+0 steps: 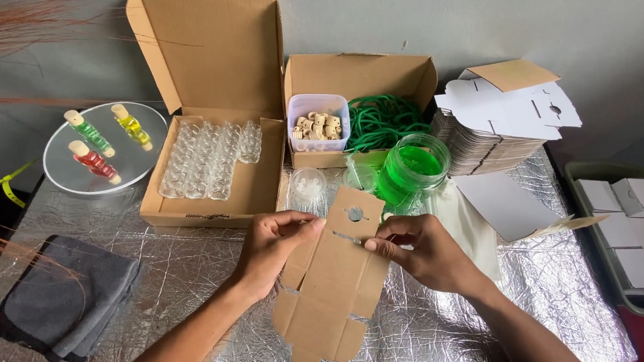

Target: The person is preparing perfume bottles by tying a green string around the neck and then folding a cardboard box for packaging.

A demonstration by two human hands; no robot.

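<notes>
While we look down at the shiny silver table (193, 288), we see both hands holding a flat piece of brown cardboard (332, 278). It lies on the table in front of us, with a round hole near its top. Our left hand (270, 249) pinches its left edge with closed fingers. Our right hand (421, 253) grips the right side near the top, and its fingers are closed on the cardboard too.

Behind the cardboard stands a jar with green stuff (412, 169) inside. Next to it is a small brown box with green cord (382, 120) and a clear tub of little corks (319, 124). A bigger open box (211, 113) holds many small glass bottles (207, 157). On the far left, a round mirror (104, 147) carries three little bottles, one green, one yellow and one red. A grey cloth (69, 293) lies near our left arm. On the right we see a pile of flat white cards (496, 127), and a tray of folded white boxes (635, 231).
</notes>
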